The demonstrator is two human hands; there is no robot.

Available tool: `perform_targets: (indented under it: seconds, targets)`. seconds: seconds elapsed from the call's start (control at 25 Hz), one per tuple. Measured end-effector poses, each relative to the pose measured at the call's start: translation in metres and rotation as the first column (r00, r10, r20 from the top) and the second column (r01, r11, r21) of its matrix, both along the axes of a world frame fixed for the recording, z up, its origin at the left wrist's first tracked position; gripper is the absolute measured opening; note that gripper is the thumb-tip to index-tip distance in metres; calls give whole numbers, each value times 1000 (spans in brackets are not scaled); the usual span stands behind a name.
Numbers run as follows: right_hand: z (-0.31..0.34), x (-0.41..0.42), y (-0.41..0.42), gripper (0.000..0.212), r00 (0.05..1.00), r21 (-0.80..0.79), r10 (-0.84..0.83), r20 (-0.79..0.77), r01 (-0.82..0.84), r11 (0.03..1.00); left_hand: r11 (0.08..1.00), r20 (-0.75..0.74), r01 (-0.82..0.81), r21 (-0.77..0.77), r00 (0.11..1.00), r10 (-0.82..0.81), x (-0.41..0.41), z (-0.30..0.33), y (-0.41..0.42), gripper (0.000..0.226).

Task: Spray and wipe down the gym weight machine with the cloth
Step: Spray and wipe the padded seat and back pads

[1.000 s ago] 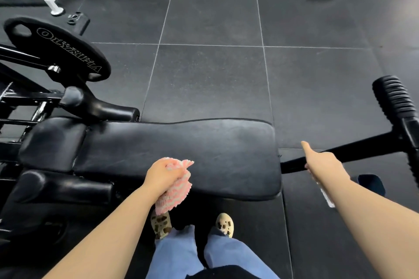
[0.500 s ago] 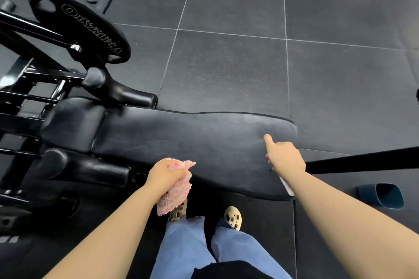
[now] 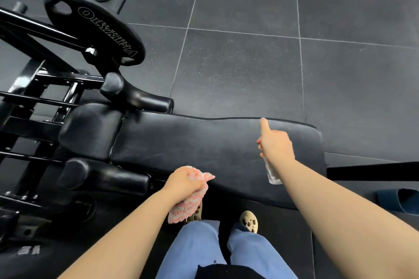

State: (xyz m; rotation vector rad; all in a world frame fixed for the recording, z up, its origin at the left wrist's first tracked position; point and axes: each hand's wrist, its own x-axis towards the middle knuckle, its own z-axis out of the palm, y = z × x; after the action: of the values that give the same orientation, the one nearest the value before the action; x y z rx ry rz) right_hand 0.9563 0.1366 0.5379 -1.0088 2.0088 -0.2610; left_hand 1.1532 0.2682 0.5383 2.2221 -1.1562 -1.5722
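Fingers of the right hand [image 3: 275, 146] wrap a clear bottle [image 3: 272, 171], forefinger raised, over the far right end of the pad [image 3: 204, 142], whose long axis runs left to right. Left hand [image 3: 183, 182] clutches the cloth [image 3: 192, 199] at the pad's near edge, so it is the nearer hand for wiping.

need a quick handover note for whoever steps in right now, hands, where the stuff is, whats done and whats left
Left hand: grips the cloth at the pad's near edge, not on it.
Right hand: holds the spray bottle over the right end of the pad, forefinger stretched forward.
Done: cannot tell if any spray has landed; no wet patch shows.
Left: spray the pad, wipe it, then the rolls and frame.
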Motion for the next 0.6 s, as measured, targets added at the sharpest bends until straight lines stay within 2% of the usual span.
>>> perform_targets:
  seconds: [0.16, 0.32, 0.48, 0.6]
  targets:
    - [-4, -52, -5, 71, 977, -19, -189, -98, 188, 982, 991, 12, 129, -28, 992, -129, -2, -4, -23, 15]
    - [-5, -105, 4, 71, 915, 5, -383, -124, 386, 922, 967, 8, 251, -37, 968, -251, -19, -22, -50, 12]
    - [-16, -142, 10, 72, 879, -22, -445, -172, 448, 894, 959, -31, 281, -26, 959, -282, -47, -42, -71, 14]
    - [-30, -164, 9, 68, 870, -31, -467, -159, 468, 883, 973, -122, 228, -26, 966, -230, -71, -55, -84, 22]
